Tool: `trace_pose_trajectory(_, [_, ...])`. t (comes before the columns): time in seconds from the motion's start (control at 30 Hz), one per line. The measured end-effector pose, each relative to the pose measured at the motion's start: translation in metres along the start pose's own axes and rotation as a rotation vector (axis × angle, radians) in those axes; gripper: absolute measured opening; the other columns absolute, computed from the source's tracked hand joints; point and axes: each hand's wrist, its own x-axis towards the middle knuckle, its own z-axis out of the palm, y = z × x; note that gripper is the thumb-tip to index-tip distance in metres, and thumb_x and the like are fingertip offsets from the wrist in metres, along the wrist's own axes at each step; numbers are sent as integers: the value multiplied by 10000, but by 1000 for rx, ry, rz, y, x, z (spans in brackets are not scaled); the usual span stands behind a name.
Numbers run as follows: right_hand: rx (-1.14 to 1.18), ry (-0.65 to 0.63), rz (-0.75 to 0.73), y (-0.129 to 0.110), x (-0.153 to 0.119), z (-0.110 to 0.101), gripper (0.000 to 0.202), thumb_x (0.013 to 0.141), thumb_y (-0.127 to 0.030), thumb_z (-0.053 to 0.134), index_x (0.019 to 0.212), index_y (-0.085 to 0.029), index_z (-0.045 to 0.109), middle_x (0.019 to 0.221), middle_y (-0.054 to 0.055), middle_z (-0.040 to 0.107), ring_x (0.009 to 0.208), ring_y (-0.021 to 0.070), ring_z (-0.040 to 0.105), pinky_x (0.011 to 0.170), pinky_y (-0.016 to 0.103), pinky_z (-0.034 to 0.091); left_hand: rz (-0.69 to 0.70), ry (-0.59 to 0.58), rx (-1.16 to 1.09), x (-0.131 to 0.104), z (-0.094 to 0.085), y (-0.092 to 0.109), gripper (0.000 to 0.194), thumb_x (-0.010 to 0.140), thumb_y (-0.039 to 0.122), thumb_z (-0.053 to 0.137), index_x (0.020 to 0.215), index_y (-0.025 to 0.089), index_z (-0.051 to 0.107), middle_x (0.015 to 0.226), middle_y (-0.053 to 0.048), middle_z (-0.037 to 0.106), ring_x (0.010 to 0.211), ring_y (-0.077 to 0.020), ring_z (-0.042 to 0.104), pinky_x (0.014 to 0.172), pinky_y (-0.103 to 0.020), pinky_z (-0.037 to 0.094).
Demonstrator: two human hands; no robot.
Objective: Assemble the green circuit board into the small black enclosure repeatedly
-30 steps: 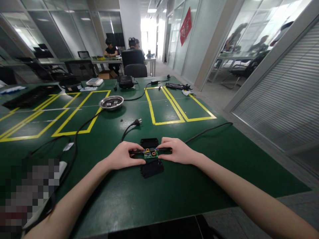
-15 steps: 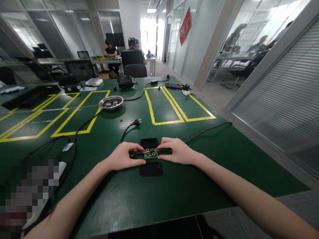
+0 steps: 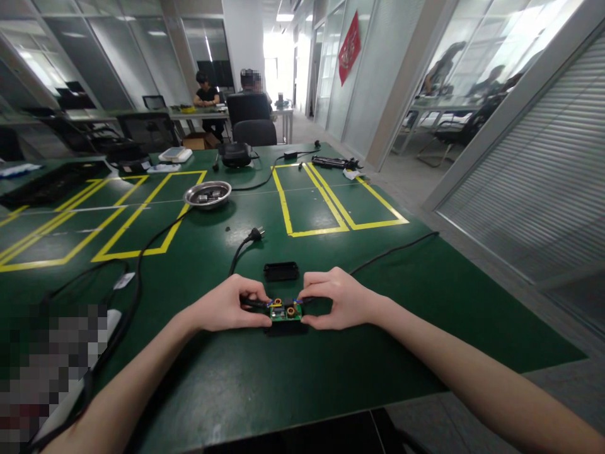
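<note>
A small green circuit board [image 3: 285,311] with copper coils and coloured wires is pinched between my two hands. My left hand [image 3: 235,304] is closed on its left end, where a black cable runs under the fingers. On the right end, my right hand [image 3: 336,299] grips the board with thumb and fingers beside another black cable [image 3: 392,252]. Beneath the board lies a black plastic case half [image 3: 286,328], partly covered by it. The other black case half [image 3: 281,271] rests on the table just beyond my hands, its hollow side up.
A black power plug [image 3: 256,234] lies on the green table [image 3: 227,378] beyond my left hand. Farther off are a metal bowl [image 3: 207,195] with small metal parts, yellow tape outlines [image 3: 316,233] and a black tripod-like object [image 3: 335,162]. People sit at a far desk.
Both hands have brought the circuit board nearer to me, from between the two case halves to over the near one. The far case half stays on the table.
</note>
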Motion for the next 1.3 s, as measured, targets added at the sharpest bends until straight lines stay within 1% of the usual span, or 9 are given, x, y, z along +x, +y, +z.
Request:
trace_pose_trajectory(0.1, [-32,-29,-2,-3,-1,2,243,876,-405,706,935,-174,753,824,17,675,636,115,614,532,239,401,-29,-32,3,0,0,-1,294,750,416,823,802,140,736,676,33,615,612,-103,492,577,-215,359])
trace_pose_trajectory(0.37, [-130,-141,-2,-10,0,2,248,892,-416,688,940,-182,752,823,9,662,595,107,565,517,260,335,-82,-97,-7,1,-5,-6,391,747,486,811,912,132,810,630,47,518,595,-101,424,551,-229,300])
trace_pose_trajectory(0.6, [-93,-139,26,-3,0,4,260,867,-424,712,987,-198,760,838,11,683,627,115,602,544,248,347,-45,-2,182,1,4,0,405,616,474,928,827,166,769,600,73,503,562,-94,449,523,-214,288])
trace_pose_trajectory(0.73, [-71,-124,34,2,-1,4,292,867,-459,728,980,-191,754,844,13,685,646,119,620,562,245,366,0,33,303,1,7,1,316,654,371,896,868,183,759,593,83,487,544,-93,452,520,-207,294])
trace_pose_trajectory(0.83, [-66,-100,33,4,-2,4,262,890,-440,725,958,-189,750,840,18,687,648,120,624,560,246,364,22,47,309,2,7,0,294,682,333,862,914,187,757,606,80,500,548,-96,462,527,-206,310])
trace_pose_trajectory(0.97, [-17,-95,33,4,-1,4,247,901,-402,731,1028,-189,721,874,25,703,713,140,656,591,245,405,63,57,229,2,6,-4,340,718,360,828,1000,190,742,630,80,496,564,-97,465,544,-202,335])
trace_pose_trajectory(1.07, [10,-107,54,4,0,3,215,913,-377,715,1014,-187,702,881,28,706,728,142,657,609,245,413,90,106,184,3,5,-8,253,756,352,773,928,173,719,637,74,489,567,-94,462,549,-202,347])
trace_pose_trajectory(1.23, [16,-136,119,7,1,0,161,913,-357,693,942,-198,691,825,11,681,688,128,623,608,232,396,126,158,297,4,5,-12,387,664,470,886,819,177,687,638,70,504,573,-91,462,540,-197,335])
trace_pose_trajectory(1.3, [27,-133,130,8,1,-1,161,910,-355,694,915,-195,681,802,2,664,648,115,591,598,227,383,132,161,325,4,7,-12,360,676,446,877,819,179,683,641,71,504,573,-91,462,540,-197,331])
